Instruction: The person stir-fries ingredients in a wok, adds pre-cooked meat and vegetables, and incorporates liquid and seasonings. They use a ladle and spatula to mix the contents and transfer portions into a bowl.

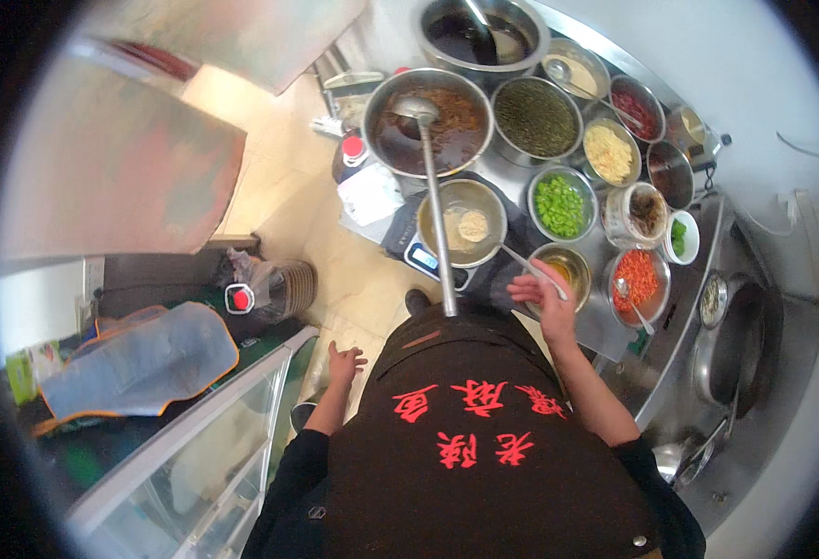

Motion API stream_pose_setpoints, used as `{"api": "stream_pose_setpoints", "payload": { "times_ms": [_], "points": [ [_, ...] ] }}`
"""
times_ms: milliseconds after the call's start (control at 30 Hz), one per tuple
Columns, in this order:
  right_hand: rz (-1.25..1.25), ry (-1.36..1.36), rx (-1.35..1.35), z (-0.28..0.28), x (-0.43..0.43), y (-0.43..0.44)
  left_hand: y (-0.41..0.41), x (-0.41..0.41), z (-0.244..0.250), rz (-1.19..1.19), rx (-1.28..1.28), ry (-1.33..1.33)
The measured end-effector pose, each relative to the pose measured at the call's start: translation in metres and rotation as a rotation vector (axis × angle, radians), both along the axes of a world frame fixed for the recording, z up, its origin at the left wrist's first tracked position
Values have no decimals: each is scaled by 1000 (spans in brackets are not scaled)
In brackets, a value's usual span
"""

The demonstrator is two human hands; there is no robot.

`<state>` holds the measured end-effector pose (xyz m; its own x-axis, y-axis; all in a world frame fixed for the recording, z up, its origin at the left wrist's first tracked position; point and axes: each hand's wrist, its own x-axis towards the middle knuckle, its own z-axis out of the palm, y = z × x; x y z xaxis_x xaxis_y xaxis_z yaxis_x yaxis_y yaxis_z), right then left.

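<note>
My right hand [547, 297] holds the handle of a metal spoon [535, 269], whose bowl carries pale powder over a steel bowl [499, 202]. That bowl stands on a digital kitchen scale [423, 258] with a lit display. Just beyond my right fingers sits a bowl of yellow liquid [570, 269]. My left hand [345, 363] hangs low beside the apron, fingers apart, holding nothing. A long-handled steel ladle [429, 150] rests in a large bowl of dark red-brown sauce [388, 157], its handle reaching out past the scale toward the apron.
Around the scale stand bowls of chopped green pepper [559, 205], chopped red chili [636, 279], minced garlic [608, 152] and dark green spice [535, 117]. A basin of dark liquid [475, 42] is at the back. Right lies a wok [730, 349]; lower left, a glass-fronted cabinet [193, 447].
</note>
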<state>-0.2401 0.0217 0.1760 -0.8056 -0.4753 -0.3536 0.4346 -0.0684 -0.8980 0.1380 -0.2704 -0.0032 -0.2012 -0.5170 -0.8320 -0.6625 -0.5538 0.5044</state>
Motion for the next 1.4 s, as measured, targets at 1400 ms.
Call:
{"api": "stream_pose_setpoints", "payload": {
  "times_ms": [1400],
  "points": [
    [-163, 20, 21, 26, 0, -4, -7, -19, 7, -19, -45, 71]
  ]
}}
